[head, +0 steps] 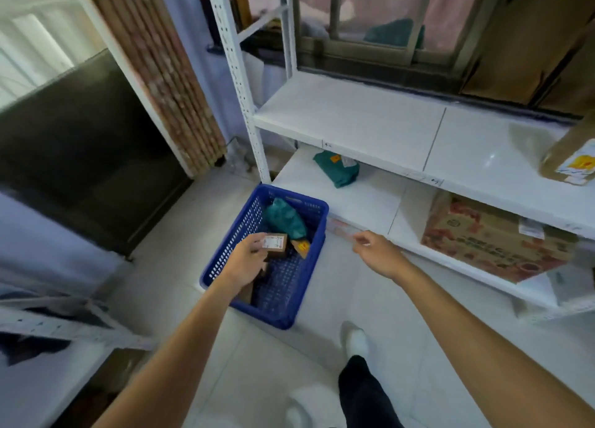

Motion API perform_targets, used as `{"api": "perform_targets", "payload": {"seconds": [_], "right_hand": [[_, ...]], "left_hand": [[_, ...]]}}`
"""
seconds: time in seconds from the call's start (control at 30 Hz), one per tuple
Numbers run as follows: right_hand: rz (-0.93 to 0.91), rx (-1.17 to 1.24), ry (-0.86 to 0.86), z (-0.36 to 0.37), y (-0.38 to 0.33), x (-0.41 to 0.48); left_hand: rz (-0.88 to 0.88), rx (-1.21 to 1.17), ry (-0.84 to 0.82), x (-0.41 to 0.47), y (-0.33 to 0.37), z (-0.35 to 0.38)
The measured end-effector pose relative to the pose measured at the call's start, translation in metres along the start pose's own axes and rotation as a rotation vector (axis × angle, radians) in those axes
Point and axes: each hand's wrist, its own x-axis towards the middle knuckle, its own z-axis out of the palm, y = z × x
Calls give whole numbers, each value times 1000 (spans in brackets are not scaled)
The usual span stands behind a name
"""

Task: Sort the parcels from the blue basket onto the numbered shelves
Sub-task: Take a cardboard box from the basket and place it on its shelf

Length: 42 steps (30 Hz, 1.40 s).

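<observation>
Box [276, 244], small brown cardboard with white label, gripped by left hand [248, 260] over blue basket [237, 228]; right hand [376, 253] empty, fingers relaxed, near low shelf [360, 198].

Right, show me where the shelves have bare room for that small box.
Upper shelf: bare from the left post to the brown parcel at its right end. Lower shelf: a free patch between the green bag and the printed carton. Crowded at the carton's end.

Single head-worn wide-angle view, facing forward and down, blue basket [222, 260] near, shelves [354, 121] right
</observation>
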Motion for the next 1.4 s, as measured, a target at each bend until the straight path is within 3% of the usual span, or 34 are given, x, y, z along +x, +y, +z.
{"api": "perform_targets", "payload": {"seconds": [0.33,0.47,0.67,0.87,1.13,1.27,1.4], "right_hand": [[28,-109,-333,98,-23,122],[64,-141,-418,120,-24,188],[102,-189,-492,161,-20,293],[115,-258,-524,224,7,386],[32,-356,-455,358,109,520],[-66,-494,-468,427,150,591],[-224,-618,-361,476,160,665]], "left_hand": [[-288,-19,91,50,-70,-35],[-412,-107,84,94,-81,-24],[-459,-124,44,200,-116,-6],[-566,-210,0,302,-184,20],[-733,-468,-11,450,-337,64],[-709,-429,-24,516,-403,82],[-660,-375,-66,566,-454,107]]}}
